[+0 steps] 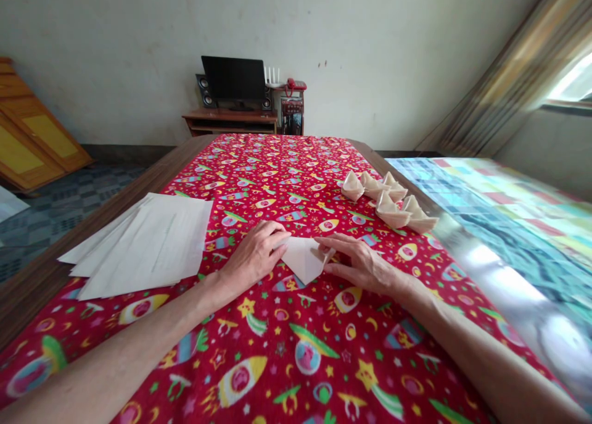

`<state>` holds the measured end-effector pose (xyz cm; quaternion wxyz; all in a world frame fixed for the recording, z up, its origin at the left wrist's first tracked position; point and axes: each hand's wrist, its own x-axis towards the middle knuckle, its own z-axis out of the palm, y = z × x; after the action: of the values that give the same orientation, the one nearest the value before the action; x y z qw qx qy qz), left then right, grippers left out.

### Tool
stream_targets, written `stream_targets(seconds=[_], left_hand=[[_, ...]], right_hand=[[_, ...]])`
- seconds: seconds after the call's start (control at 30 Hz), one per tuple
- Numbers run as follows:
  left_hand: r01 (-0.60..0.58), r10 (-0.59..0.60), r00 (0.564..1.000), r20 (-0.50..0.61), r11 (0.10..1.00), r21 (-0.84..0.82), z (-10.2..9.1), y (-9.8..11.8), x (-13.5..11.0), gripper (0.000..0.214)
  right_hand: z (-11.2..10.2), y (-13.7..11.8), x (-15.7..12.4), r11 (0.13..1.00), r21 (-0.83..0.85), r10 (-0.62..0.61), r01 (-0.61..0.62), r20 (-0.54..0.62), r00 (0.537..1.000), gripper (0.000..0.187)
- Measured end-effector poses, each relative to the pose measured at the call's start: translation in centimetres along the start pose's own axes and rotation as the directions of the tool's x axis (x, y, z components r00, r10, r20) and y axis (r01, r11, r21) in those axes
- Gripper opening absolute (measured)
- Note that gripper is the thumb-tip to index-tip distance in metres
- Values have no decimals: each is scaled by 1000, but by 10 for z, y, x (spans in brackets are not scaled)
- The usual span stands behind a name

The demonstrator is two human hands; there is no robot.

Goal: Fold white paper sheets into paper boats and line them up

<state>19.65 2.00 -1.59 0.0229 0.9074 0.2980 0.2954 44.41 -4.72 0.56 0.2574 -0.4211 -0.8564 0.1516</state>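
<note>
A small folded piece of white paper point(303, 258) lies on the red patterned cloth point(296, 331), its lower corner pointing toward me. My left hand point(259, 248) grips its left corner, thumb and fingers closed together. On the opposite side, my right hand point(354, 260) pinches a raised flap between thumb and fingers. Further right sit several folded paper pieces with pointed ends point(393, 208), grouped near the table's edge. To the left is a fanned stack of flat white paper sheets point(152, 245).
The cloth covers most of a dark wooden table point(171, 158). Beyond its far end stand a black monitor point(234, 78) on a low desk, speakers and a red telephone point(296, 85). A bed point(499, 226) with a colourful cover is on the right, a wooden cabinet point(41, 128) on the left.
</note>
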Motion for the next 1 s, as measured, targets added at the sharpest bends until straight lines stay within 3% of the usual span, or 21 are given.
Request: stream_targets(seconds=[0.1,0.27,0.43,0.57,0.7,0.83,1.0], left_hand=[[-12,12,1000,9,1000,15,-2,3,0,19],[-7,6,999,35,1000,21,-7,8,1,22],[-73,73,997,12,996,51,-12,21,1,26],[-225,219,969,115,973,44,-18,39,-7,31],[-207,190,966,173,974,90,-22,50,-19,45],[-196,193,938,289,980,-20,-23,52,-23,45],[-179,187,935,302,982,-54,-23,51,-21,51]], right_hand=[[5,1,6,998,22,58,-58,-18,998,12],[19,-4,16,982,-1,186,-188,-138,973,7],[23,-3,16,987,-18,155,-161,-172,973,8],[23,-4,15,982,-44,173,-185,-194,966,8],[23,-7,14,979,-69,174,-192,-211,962,10],[25,-6,14,965,-121,198,-231,-238,951,12],[21,9,10,934,-231,179,-272,-356,917,17]])
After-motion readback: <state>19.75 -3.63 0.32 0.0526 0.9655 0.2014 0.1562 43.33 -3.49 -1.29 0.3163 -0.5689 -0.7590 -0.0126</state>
